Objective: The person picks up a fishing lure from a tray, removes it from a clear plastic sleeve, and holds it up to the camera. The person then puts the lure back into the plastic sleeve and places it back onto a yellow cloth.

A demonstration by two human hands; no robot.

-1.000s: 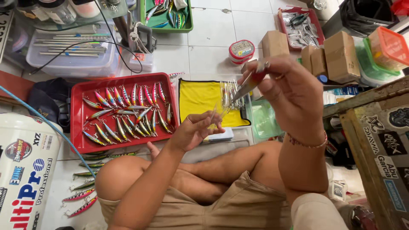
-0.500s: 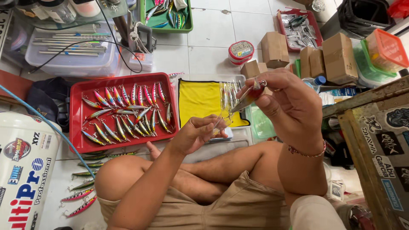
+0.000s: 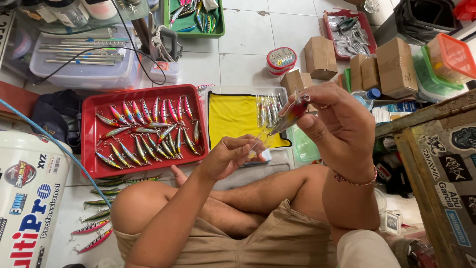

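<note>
While the red tray (image 3: 89, 144) of painted lures sits at left, the left hand (image 3: 230, 156) pinches the lip of a fishing lure (image 3: 286, 116). Raised above the yellow cloth (image 3: 233, 116), the lure's tail is clamped by the right hand (image 3: 337, 121).

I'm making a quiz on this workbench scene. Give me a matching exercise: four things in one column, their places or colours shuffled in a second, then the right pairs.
1. red tray
2. yellow cloth
3. green tray
4. right hand

A. pinches one lure
B. far edge, beyond the white tiles
C. holds rows of painted lures
D. lies in a clear tray beside the red one

Pairs: 1-C, 2-D, 3-B, 4-A
</note>
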